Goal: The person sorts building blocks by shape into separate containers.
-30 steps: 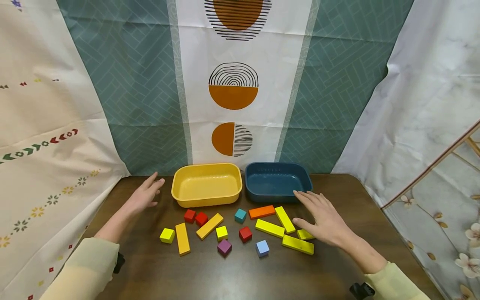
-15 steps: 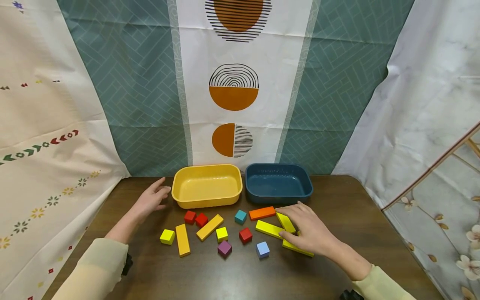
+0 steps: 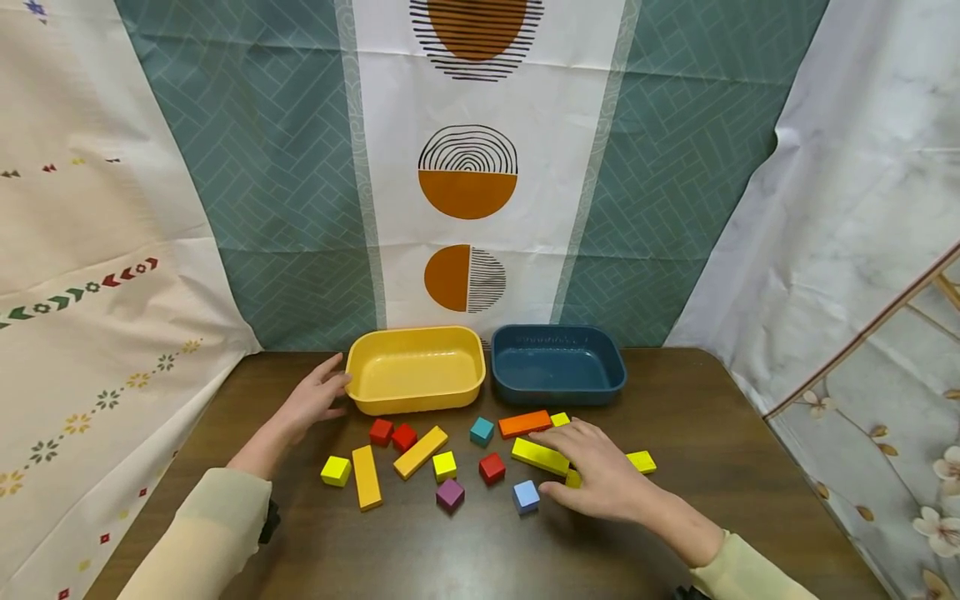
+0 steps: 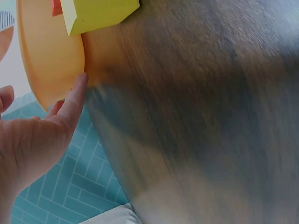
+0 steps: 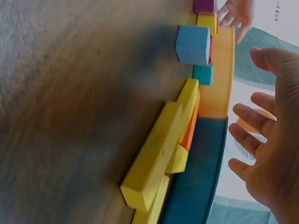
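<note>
My left hand (image 3: 313,402), fingers loosely extended, is beside the left end of the yellow bin (image 3: 416,406). In the left wrist view a fingertip lies right at the edge of that bin (image 4: 51,56). Over the yellow rectangular blocks (image 3: 540,456) hovers my right hand (image 3: 596,473), fingers spread and holding nothing, partly covering some of them. Its thumb is close to the light blue cube (image 3: 527,497). The right wrist view shows one long yellow block (image 5: 156,158) lying across others. An orange block (image 3: 524,423) lies just beyond the right fingertips.
A dark blue bin (image 3: 558,397) stands right of the yellow one, at the table's back. Scattered in front are red cubes (image 3: 492,468), yellow cubes (image 3: 336,471), a teal cube (image 3: 482,430), a purple cube (image 3: 450,495) and amber blocks (image 3: 367,477). Fabric hangs behind.
My right hand has moved left and lower across the yellow blocks, uncovering one at the right. My left hand has shifted right to the yellow bin's end.
</note>
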`<state>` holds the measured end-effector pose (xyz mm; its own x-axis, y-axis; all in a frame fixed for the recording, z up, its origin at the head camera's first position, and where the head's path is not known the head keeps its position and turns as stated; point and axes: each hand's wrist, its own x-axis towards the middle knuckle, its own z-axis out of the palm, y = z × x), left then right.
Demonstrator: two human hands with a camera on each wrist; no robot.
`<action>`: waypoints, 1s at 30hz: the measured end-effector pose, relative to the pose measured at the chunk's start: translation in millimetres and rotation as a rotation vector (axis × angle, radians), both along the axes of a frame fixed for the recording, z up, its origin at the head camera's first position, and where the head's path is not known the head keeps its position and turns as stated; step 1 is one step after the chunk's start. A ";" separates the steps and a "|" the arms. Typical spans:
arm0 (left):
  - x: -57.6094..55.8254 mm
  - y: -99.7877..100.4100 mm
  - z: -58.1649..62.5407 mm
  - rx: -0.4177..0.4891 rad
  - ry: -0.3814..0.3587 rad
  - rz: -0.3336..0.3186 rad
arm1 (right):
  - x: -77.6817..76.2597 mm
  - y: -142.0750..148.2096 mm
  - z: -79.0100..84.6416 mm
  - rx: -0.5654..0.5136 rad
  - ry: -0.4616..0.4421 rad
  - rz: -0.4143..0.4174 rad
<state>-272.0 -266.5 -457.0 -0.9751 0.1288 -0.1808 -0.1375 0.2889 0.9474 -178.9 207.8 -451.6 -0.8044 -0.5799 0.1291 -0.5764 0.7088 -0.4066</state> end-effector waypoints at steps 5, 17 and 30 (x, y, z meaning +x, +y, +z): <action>-6.1 4.0 -2.1 0.012 -0.008 0.017 | 0.6 -4.9 -7.2 0.030 0.009 0.085; -12.1 7.6 -6.5 0.052 -0.014 0.012 | 4.4 -12.8 -21.9 0.069 -0.026 0.135; -20.8 3.4 -11.1 0.062 -0.057 0.029 | 2.5 -14.6 -25.8 0.074 -0.032 0.106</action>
<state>-292.9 -263.1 -468.1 -0.9669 0.1134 -0.2286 -0.1991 0.2250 0.9538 -176.5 193.2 -477.4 -0.7412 -0.6688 0.0581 -0.6371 0.6735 -0.3748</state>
